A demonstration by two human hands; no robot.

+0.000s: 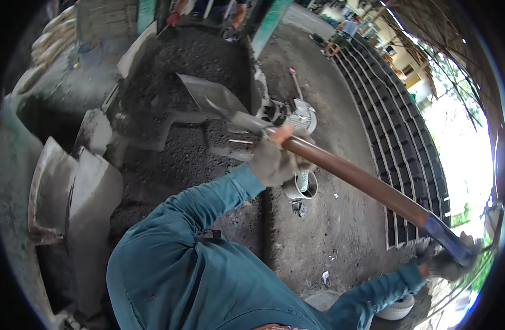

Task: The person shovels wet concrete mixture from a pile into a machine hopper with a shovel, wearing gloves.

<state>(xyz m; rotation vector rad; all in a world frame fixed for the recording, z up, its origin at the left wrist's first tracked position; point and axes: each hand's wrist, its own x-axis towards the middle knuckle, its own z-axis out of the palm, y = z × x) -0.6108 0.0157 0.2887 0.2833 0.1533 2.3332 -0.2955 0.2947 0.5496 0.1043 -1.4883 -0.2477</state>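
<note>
I hold a shovel [346, 173] slanting across the view, its grey metal blade [208, 94] raised at the upper left. My left hand [280, 159], in a dirty pale glove, is closed around the shaft close to the blade. At the far lower right, my right hand [453, 261], also gloved, grips the blue handle end; its fingers are partly blurred. Below and behind the blade lies dark, crumbly material [197, 52] in a walled bay. The blade carries no visible load.
Across the bay is a co-worker's red-gloved hand [173, 19]. An electric motor [302, 116] and a bucket [302, 186] stand on the floor. Rows of dark blocks [395, 143] lie at right, near another person [343, 36]. Broken slabs [93, 187] lean at left.
</note>
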